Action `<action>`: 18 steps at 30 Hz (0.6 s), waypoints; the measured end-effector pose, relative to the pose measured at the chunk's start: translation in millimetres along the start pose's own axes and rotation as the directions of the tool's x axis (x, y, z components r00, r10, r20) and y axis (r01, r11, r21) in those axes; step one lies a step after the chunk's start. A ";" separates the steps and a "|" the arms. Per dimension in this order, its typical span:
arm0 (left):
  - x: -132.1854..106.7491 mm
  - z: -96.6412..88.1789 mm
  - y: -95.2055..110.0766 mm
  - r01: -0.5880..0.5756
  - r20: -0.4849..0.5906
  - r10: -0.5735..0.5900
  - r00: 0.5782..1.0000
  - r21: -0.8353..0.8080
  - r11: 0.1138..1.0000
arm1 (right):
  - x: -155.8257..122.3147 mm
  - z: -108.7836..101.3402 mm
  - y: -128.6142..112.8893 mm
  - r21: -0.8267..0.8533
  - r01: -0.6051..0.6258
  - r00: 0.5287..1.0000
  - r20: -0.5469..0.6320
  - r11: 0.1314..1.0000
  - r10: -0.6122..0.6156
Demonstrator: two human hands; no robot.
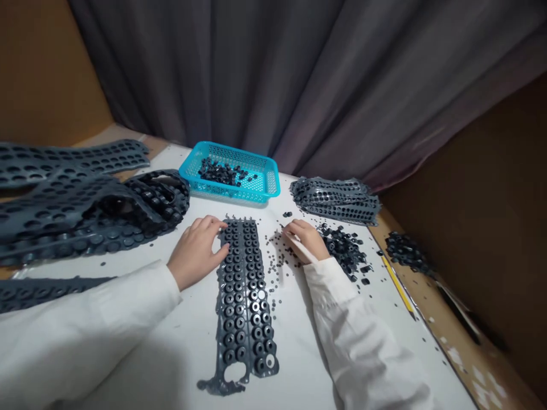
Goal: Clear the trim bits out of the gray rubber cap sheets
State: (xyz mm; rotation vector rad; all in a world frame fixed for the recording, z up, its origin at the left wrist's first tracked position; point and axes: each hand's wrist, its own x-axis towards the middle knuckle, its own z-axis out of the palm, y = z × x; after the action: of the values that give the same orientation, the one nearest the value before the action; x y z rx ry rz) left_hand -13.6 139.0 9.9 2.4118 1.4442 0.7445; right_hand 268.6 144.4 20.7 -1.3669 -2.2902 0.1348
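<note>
A dark grey moulded rubber sheet [245, 285] with rows of round ring-shaped parts lies lengthwise in front of me, with torn holes at its near end. At its upper left edge is my left hand [200, 249], thumb and index finger apart, their tips touching the sheet. To the right of the sheet, my right hand [305, 236] is closed with fingers curled around a thin pale stick-like tool [301, 248]; its tip is hard to make out. Tiny dark discs [277, 262] are scattered between the sheet and that hand. A pile of small black rubber parts [346, 250] lies just right of it.
A turquoise basket [269, 185] with black parts stands at the back. Perforated rubber sheets [81, 205] are heaped at left, and a folded bundle [335, 199] lies back right. A yellow cutter [397, 285] and another dark pile [405, 250] are along the right edge.
</note>
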 end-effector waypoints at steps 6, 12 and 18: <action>11.9 1.1 30.4 -0.206 0.124 0.198 0.972 0.061 0.977 | -27.7 -10.1 22.0 -0.201 -0.027 0.997 0.066 0.979 0.041; 24.6 3.7 82.3 -0.573 0.501 0.612 0.612 -0.253 0.780 | -37.8 -10.1 18.4 -0.241 -0.114 0.990 0.055 0.964 0.130; 28.6 0.5 97.1 -0.627 0.662 0.551 0.508 -0.155 0.763 | -58.1 -44.1 29.4 -0.247 -0.494 0.867 -0.208 0.834 0.452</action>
State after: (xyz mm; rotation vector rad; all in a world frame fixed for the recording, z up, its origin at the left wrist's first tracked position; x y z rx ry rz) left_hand 70.8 116.8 61.1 2.8150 0.3411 -0.1832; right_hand 334.7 102.9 30.7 -2.0167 -1.8595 -0.1502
